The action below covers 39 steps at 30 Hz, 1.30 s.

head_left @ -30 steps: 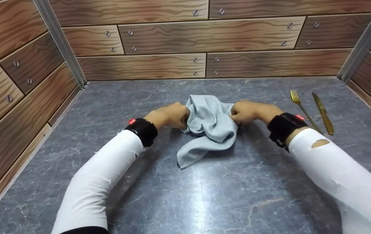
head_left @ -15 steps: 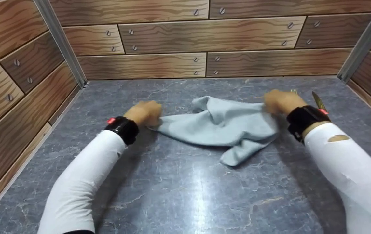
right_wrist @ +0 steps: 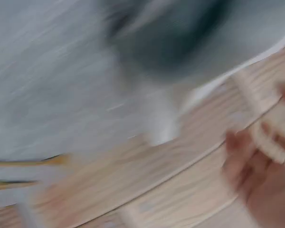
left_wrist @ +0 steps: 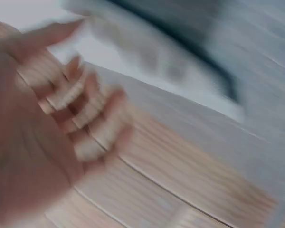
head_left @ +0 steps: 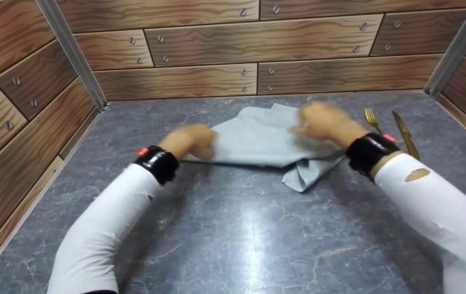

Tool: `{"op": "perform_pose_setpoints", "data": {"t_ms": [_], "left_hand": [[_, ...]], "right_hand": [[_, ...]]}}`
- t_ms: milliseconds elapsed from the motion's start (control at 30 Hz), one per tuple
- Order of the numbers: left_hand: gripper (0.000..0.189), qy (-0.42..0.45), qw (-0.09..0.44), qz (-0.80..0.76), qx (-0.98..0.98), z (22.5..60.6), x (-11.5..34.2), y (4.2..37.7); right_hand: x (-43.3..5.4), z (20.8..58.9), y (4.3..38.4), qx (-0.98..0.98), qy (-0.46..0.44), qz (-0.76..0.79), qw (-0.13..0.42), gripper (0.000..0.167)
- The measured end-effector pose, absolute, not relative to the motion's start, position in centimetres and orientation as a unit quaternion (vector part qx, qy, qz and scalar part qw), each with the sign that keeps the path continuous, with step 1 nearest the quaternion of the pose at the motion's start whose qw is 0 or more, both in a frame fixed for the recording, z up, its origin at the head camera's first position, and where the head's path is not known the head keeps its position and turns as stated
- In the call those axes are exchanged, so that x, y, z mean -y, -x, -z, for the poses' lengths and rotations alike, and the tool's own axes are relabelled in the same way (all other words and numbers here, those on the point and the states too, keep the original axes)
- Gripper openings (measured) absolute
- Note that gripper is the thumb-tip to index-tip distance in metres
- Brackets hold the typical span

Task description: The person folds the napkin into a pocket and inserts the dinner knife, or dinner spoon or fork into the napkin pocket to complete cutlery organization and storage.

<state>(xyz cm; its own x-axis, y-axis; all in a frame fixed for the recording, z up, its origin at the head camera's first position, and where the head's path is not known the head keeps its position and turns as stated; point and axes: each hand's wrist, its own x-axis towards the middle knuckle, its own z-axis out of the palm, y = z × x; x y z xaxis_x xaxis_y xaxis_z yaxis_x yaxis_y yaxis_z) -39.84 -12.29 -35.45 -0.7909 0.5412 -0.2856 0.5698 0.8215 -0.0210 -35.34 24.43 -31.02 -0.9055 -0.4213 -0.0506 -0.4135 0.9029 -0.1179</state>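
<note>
A pale grey-blue cloth [head_left: 253, 136] lies loosely spread across the middle of the tabletop, its front right corner folded and sticking out toward me. Over its left end is my left hand [head_left: 190, 141], blurred by motion. The left wrist view has that hand [left_wrist: 38, 137] with loosely bent fingers and thumb apart, the cloth [left_wrist: 133, 52] beyond them. Above the cloth's right part is my right hand [head_left: 325, 122], also blurred. Its fingers look loosely bent in the right wrist view, where the hand [right_wrist: 270, 185] appears apart from the raised cloth [right_wrist: 166, 42].
A gold fork [head_left: 370, 117], partly hidden by my right wrist, and a gold knife [head_left: 404, 132] lie to the right of the cloth. Wood-patterned panels [head_left: 200, 81] wall in the grey marbled table [head_left: 216, 228] at the back and both sides.
From a bunched heap, the cloth was pulled sideways by both hands and is now flatter and wider. Since half a second ago, both hands have moved inward and appear to have let go.
</note>
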Motion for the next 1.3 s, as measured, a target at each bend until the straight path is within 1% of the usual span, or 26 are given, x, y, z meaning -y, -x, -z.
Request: {"op": "perform_pose_setpoints", "data": {"t_ms": [33,67,133,167,200,233,267,333,367,400,433,467,500,567,600,700,733,867,967,1000,1033,1067,1100,1167,1233,1300], "left_hand": [[0.032,-0.333,0.144,0.042,-0.931,35.5,11.1,39.4],[0.032,-0.363,0.158,0.036,-0.918,34.1,9.1,37.0],[0.045,-0.423,0.164,0.023,-0.891,34.1,7.2,35.7],[0.054,-0.433,0.171,0.028,-0.884,33.4,6.3,34.4],[0.054,-0.442,0.164,0.033,-0.881,33.4,5.7,33.9],[0.050,-0.447,0.155,0.038,-0.880,33.6,5.3,33.6],[0.042,-0.453,0.139,0.043,-0.880,35.0,5.1,34.4],[0.024,-0.448,0.110,0.059,-0.885,36.1,4.9,34.8],[0.015,-0.446,0.090,0.064,-0.888,36.9,5.0,35.2],[0.008,-0.440,0.076,0.072,-0.892,37.5,5.0,35.6],[0.006,-0.433,0.067,0.077,-0.895,38.0,5.1,35.9],[0.006,-0.431,0.051,0.083,-0.897,38.5,5.2,36.2],[0.009,-0.422,0.053,0.088,-0.901,37.5,5.1,35.3],[0.015,-0.408,0.058,0.087,-0.907,36.8,5.2,34.8],[0.018,-0.400,0.065,0.087,-0.910,36.3,5.2,34.3],[0.023,-0.391,0.075,0.080,-0.914,35.4,5.5,33.7],[0.022,-0.392,0.073,0.080,-0.913,35.7,5.7,34.0],[0.012,-0.398,0.055,0.055,-0.914,40.1,6.8,38.4],[0.009,-0.387,0.076,0.033,-0.918,43.1,7.4,41.8],[0.005,-0.378,0.090,0.023,-0.921,43.0,7.5,42.2],[0.005,-0.372,0.098,0.011,-0.923,43.4,7.7,42.9],[0.008,-0.366,0.103,-0.003,-0.925,43.6,7.8,43.6],[0.012,-0.360,0.104,-0.023,-0.927,43.8,7.9,44.3],[0.018,-0.353,0.085,-0.067,-0.930,44.0,8.2,45.8],[0.020,-0.348,0.049,-0.099,-0.931,44.2,8.5,47.5],[0.019,-0.332,0.017,-0.115,-0.936,41.1,8.2,44.8]], "right_hand": [[-23.2,31.3,35.0,-0.962,0.258,0.068,0.053,0.041],[-21.9,31.6,34.5,-0.949,0.294,0.080,0.080,0.041],[-19.9,32.9,34.0,-0.921,0.357,0.082,0.135,0.044],[-19.2,33.5,33.8,-0.911,0.373,0.065,0.162,0.046],[-18.7,34.3,33.8,-0.904,0.384,0.046,0.180,0.048],[-18.4,35.2,33.9,-0.898,0.396,0.026,0.188,0.050],[-18.3,36.0,34.1,-0.895,0.403,0.005,0.193,0.049],[-18.8,37.6,34.7,-0.892,0.414,-0.023,0.180,0.048],[-18.9,37.3,34.3,-0.891,0.422,-0.035,0.165,0.045],[-19.3,37.6,34.5,-0.892,0.424,-0.039,0.153,0.042],[-19.8,37.8,34.7,-0.894,0.420,-0.042,0.148,0.040],[-20.2,37.8,34.9,-0.898,0.411,-0.043,0.147,0.036],[-20.6,37.7,34.9,-0.904,0.395,-0.046,0.154,0.034],[-21.1,37.2,34.7,-0.913,0.366,-0.062,0.168,0.030],[-21.4,37.5,35.1,-0.918,0.347,-0.069,0.180,0.031],[-21.5,37.1,34.7,-0.918,0.334,-0.098,0.188,0.026],[-21.6,37.2,34.7,-0.918,0.334,-0.102,0.187,0.024],[-22.3,38.5,35.6,-0.918,0.342,-0.098,0.174,0.021],[-23.0,39.5,36.3,-0.926,0.338,-0.092,0.144,0.020],[-23.2,39.9,36.5,-0.929,0.335,-0.092,0.126,0.019],[-23.4,40.3,36.6,-0.934,0.329,-0.091,0.106,0.017],[-23.6,40.7,36.8,-0.938,0.326,-0.087,0.084,0.014],[-23.8,41.0,36.7,-0.941,0.324,-0.082,0.058,0.014],[-23.7,40.8,36.1,-0.946,0.313,-0.078,0.026,0.023],[-24.2,41.6,36.4,-0.947,0.312,-0.071,-0.007,0.031],[-24.7,42.5,36.8,-0.948,0.310,-0.071,-0.030,0.033]]}}
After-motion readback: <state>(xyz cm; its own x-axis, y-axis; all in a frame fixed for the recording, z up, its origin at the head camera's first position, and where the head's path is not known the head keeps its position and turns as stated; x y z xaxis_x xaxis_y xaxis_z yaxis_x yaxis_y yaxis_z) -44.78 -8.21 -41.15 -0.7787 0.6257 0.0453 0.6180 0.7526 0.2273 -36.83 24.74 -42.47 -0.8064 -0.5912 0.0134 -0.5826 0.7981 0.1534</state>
